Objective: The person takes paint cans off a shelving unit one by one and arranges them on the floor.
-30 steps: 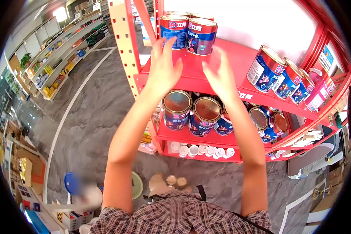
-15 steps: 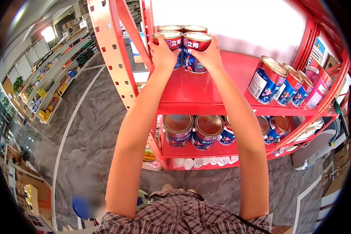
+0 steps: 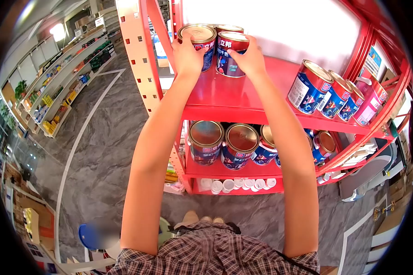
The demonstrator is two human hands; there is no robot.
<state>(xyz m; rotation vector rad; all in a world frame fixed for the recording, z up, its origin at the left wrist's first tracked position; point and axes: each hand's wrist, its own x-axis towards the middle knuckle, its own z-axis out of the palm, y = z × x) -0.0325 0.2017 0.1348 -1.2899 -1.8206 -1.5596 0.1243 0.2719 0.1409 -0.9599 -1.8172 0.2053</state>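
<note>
On the upper red shelf [image 3: 225, 98], my left hand [image 3: 188, 58] is wrapped round the left side of a red and blue paint can [image 3: 209, 54] with a gold lid. Its thumb lies across the front of the label. My right hand [image 3: 250, 57] grips the right side of a second paint can [image 3: 229, 66], thumb on its front, fingers partly hidden behind it. Both cans are close to upright, side by side with a narrow gap. Directly behind them, another can [image 3: 229, 28] shows its lid, and the rim of one more shows at the left.
Several similar paint cans [image 3: 309, 87] stand in a row at the shelf's right end, beside a pink container [image 3: 371, 103]. More cans [image 3: 241, 146] fill the lower shelf, with white tubs [image 3: 228, 185] below. A perforated upright [image 3: 140, 55] rises close to my left arm.
My view has shifted slightly, so the rack sits higher in the picture. The left can's lid looks larger and a small gap now separates the two front cans. Both hands keep their grip.
</note>
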